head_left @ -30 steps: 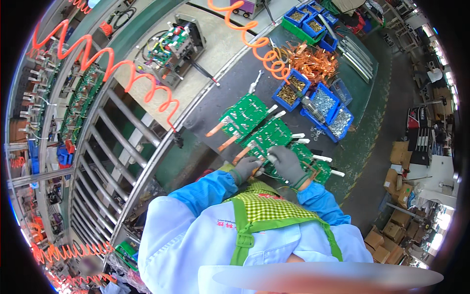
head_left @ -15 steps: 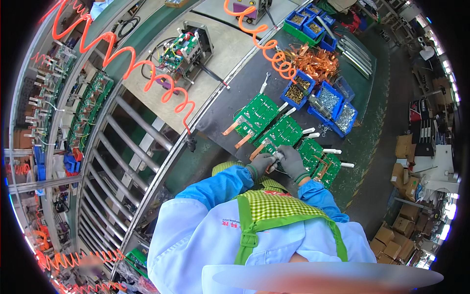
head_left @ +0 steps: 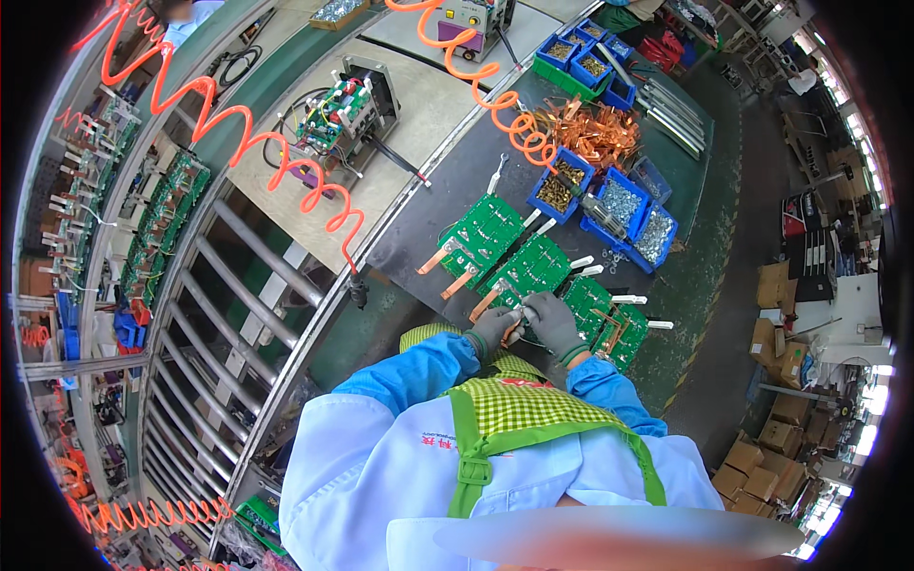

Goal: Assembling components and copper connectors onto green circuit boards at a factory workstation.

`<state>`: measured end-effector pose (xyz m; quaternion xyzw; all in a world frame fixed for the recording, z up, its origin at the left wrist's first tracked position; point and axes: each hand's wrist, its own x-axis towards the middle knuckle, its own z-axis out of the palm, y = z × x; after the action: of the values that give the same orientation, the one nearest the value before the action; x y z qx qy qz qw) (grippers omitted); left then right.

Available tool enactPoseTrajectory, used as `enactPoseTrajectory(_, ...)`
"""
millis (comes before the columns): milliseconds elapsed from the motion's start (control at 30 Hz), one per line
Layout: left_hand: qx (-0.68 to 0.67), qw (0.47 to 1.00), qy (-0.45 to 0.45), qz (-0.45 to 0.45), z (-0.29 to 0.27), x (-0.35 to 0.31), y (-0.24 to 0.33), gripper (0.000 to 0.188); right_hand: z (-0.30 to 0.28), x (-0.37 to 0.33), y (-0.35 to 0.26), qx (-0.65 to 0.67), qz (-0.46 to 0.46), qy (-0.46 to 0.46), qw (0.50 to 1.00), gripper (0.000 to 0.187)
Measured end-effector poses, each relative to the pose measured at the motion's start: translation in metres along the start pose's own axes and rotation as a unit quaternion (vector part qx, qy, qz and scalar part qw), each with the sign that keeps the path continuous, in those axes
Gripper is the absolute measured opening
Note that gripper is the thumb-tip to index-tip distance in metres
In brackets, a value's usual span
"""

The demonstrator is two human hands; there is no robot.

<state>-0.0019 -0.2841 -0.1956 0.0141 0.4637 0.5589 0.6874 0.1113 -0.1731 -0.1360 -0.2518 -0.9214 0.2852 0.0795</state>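
Note:
My left hand point(head_left: 492, 329) and my right hand point(head_left: 555, 325), both in grey gloves, meet close to my apron at the near edge of the dark bench. Their fingers are closed around a small piece with a metallic look, mostly hidden by the gloves. Just beyond them lies a green circuit board point(head_left: 535, 264) with a copper strip point(head_left: 486, 301) on its near side. Another green board point(head_left: 483, 229) with two copper strips is to its left. More boards point(head_left: 624, 336) lie close by on the right, with pale tabs sticking out.
Behind the boards stand a blue bin of brass fasteners point(head_left: 556, 193) and blue bins of silvery hardware point(head_left: 655, 234). A power driver point(head_left: 602, 213) rests across them. Copper pieces point(head_left: 597, 136) are heaped farther back. An orange coiled hose point(head_left: 521, 130) hangs over the bench. Metal rollers point(head_left: 249, 249) lie left.
The whole view has shifted a little, so the bench and boards appear farther left. Both hands stay together, still closed, at nearly the same place beside the boards.

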Motion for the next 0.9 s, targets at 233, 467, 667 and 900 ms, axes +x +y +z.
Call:
enactPoseTrajectory(233, -0.001, 0.999, -0.034, 0.008, -0.001, 0.005, -0.002, 0.021, -0.004, -0.004, 0.008, -0.041, -0.078, -0.002, 0.996, 0.016)
enactPoseTrajectory(467, 0.01, 0.999, -0.037, -0.003, -0.007, 0.005, -0.008, 0.023, -0.005, 0.003, 0.008, 0.004, -0.085, -0.025, 0.996, 0.016)
enactPoseTrajectory(667, -0.011, 0.998, -0.051, -0.017, -0.007, 0.003, -0.003, 0.019, -0.005, 0.005, 0.007, 0.027, -0.049, -0.043, 0.998, 0.017)
enactPoseTrajectory(900, -0.014, 0.999, -0.051, 0.004, -0.008, 0.003, -0.006, 0.016, -0.007, 0.005, 0.002, 0.021, -0.032, -0.056, 0.998, 0.015)
